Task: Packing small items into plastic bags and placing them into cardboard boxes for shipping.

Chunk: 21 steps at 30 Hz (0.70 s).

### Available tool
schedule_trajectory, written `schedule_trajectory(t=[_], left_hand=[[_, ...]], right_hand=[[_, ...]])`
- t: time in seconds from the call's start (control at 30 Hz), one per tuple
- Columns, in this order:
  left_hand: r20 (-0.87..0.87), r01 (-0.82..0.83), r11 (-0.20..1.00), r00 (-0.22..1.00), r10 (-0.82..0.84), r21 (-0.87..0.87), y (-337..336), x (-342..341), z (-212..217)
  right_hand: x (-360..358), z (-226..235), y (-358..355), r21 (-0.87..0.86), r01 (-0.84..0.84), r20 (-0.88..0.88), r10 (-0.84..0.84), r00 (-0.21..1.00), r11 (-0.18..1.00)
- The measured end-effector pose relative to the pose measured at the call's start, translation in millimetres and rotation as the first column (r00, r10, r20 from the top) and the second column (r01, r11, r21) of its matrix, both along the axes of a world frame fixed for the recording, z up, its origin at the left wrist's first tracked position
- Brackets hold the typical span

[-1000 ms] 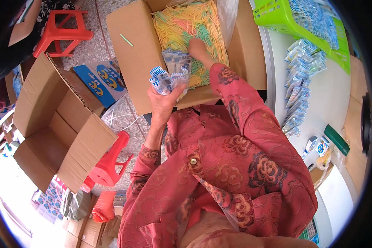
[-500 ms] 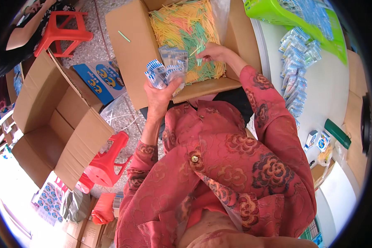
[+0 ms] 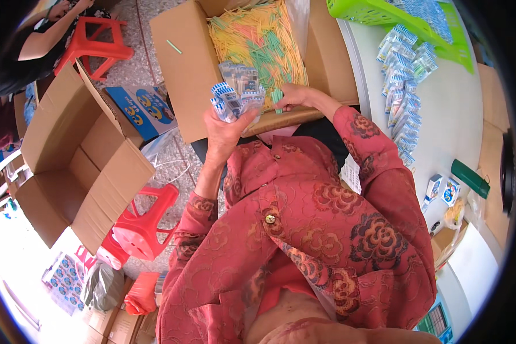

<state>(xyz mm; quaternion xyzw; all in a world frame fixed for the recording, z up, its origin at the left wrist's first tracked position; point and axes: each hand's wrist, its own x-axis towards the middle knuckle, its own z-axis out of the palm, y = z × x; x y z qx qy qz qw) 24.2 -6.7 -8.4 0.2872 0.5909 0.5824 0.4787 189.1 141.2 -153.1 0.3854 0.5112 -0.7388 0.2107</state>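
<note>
My left hand (image 3: 223, 131) is closed round a bunch of small clear packets (image 3: 242, 90) with blue-and-white striped ends, fanned upward over the box's near left corner. My right hand (image 3: 295, 97) pinches a few short green sticks (image 3: 277, 100), held upright just right of the packets. Both hands are over an open cardboard box (image 3: 184, 69) on my lap side. It is filled with a loose heap of thin yellow, orange and green sticks (image 3: 255, 43). One green stick (image 3: 174, 46) lies on the box's left flap.
On the white table (image 3: 441, 120) at right lie several filled packets (image 3: 404, 86), with a green basket (image 3: 395, 20) of packets behind. A large open carton (image 3: 77, 166) and red stools (image 3: 146, 226) are at left. Another person's arm (image 3: 46, 43) shows far left.
My right hand has come nearer to me, toward the packets; the yellow stick seen at its fingertips no longer shows there. The left hand still holds the packets. The whole view has shifted slightly.
</note>
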Motion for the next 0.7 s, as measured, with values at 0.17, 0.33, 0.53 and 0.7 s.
schedule_trajectory(t=[0.17, 0.33, 0.53, 0.7], left_hand=[[0.000, 0.012, 0.999, 1.000, -0.012, 0.044, -0.5, 3.6, 1.0], [-0.078, 0.068, 0.997, 0.995, -0.069, -0.024, -3.0, 3.8, 0.3], [-0.128, 0.074, 0.997, 0.989, -0.072, 0.009, 2.6, 14.3, 0.8], [-0.204, 0.070, 0.998, 0.977, -0.067, 0.009, 5.0, 19.7, 5.6]], right_hand=[[9.0, 31.8, -2.8, 0.320, 0.053, -0.092, -0.024, 0.995, 0.946], [13.3, 133.8, 6.8, 0.182, 0.490, -0.413, -0.386, 0.825, 0.853], [10.7, 215.3, -8.5, 0.196, 0.580, -0.683, -0.314, 0.659, 0.791], [6.5, 226.6, -24.5, 0.474, 0.566, -0.739, -0.044, 0.672, 0.675]])
